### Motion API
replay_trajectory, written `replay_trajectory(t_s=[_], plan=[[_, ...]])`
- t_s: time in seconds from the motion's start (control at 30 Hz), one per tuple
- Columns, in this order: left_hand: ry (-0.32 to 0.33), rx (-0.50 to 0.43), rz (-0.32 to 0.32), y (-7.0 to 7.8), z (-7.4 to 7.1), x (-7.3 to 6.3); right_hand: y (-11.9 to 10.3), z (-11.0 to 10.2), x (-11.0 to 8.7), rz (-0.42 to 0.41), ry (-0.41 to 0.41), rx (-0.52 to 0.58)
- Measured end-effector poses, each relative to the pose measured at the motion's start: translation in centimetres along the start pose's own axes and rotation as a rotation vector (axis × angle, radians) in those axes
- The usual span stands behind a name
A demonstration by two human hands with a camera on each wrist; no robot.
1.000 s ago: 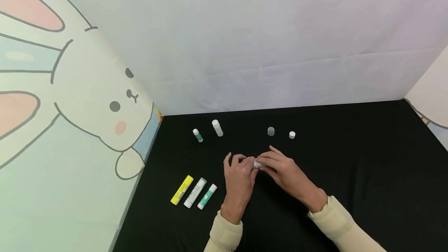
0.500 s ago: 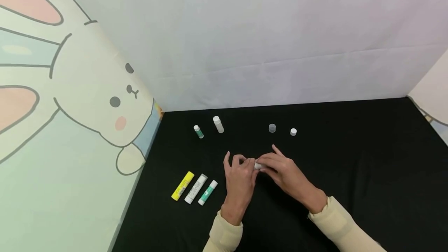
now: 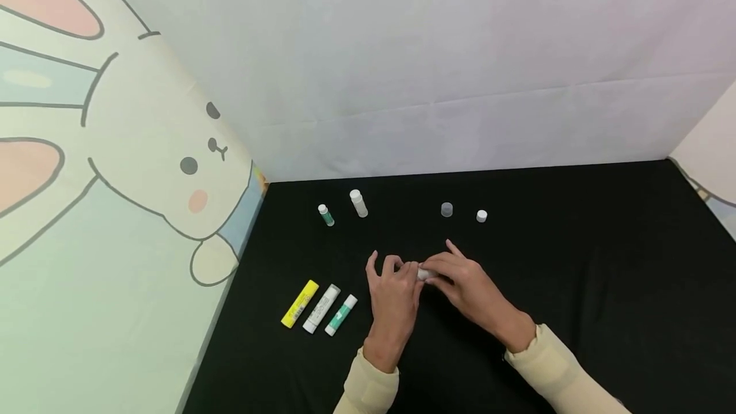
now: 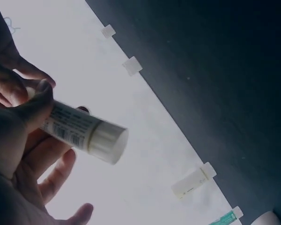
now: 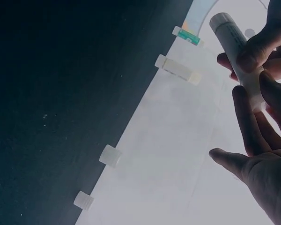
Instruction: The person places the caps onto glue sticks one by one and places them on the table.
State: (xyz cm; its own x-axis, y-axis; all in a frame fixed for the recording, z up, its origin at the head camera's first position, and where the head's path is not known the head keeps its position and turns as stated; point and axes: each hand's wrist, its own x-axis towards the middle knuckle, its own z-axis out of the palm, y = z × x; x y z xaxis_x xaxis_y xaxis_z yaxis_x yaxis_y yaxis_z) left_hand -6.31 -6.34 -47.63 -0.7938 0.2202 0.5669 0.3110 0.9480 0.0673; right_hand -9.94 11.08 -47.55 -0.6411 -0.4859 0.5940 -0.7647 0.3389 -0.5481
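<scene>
Both hands meet over the middle of the black table, on one white glue stick [image 4: 75, 124] with printed text and a barcode. My left hand [image 3: 393, 296] grips its body between thumb and fingers, its translucent end sticking out in the left wrist view. My right hand [image 3: 468, 283] pinches the opposite end, where a short white piece shows between the hands in the head view. From the right wrist, the tube slants up to the left, with the left thumb across it. The right fingers hide most of the end they hold.
At left lie a yellow glue stick [image 3: 299, 304], a white one [image 3: 321, 309] and a green-and-white one [image 3: 341, 315]. Behind, a small green stick [image 3: 326, 215] and a white stick [image 3: 359, 204] stand upright. A translucent cap [image 3: 446, 209] and a white cap [image 3: 482, 216] stand farther right.
The head view has shifted slightly, so the table things appear a little higher. Both hands stay on the glue stick, with only small finger movements at its right end.
</scene>
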Motion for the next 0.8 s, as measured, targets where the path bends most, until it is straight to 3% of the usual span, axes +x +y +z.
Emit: replay_trajectory(t_s=[0.33,0.63,0.8], plan=[[-0.054,-0.106,-0.098,0.6,-0.7,-0.4,-0.3,0.0,-0.2,0.026,-0.013,-0.017],[-0.088,-0.134,-0.182,0.3,-1.1,-0.8,-0.5,0.5,0.0,0.057,-0.055,-0.011],[-0.084,-0.138,-0.194,0.1,-1.3,-0.8,-0.7,0.6,0.3,0.048,-0.055,-0.025]])
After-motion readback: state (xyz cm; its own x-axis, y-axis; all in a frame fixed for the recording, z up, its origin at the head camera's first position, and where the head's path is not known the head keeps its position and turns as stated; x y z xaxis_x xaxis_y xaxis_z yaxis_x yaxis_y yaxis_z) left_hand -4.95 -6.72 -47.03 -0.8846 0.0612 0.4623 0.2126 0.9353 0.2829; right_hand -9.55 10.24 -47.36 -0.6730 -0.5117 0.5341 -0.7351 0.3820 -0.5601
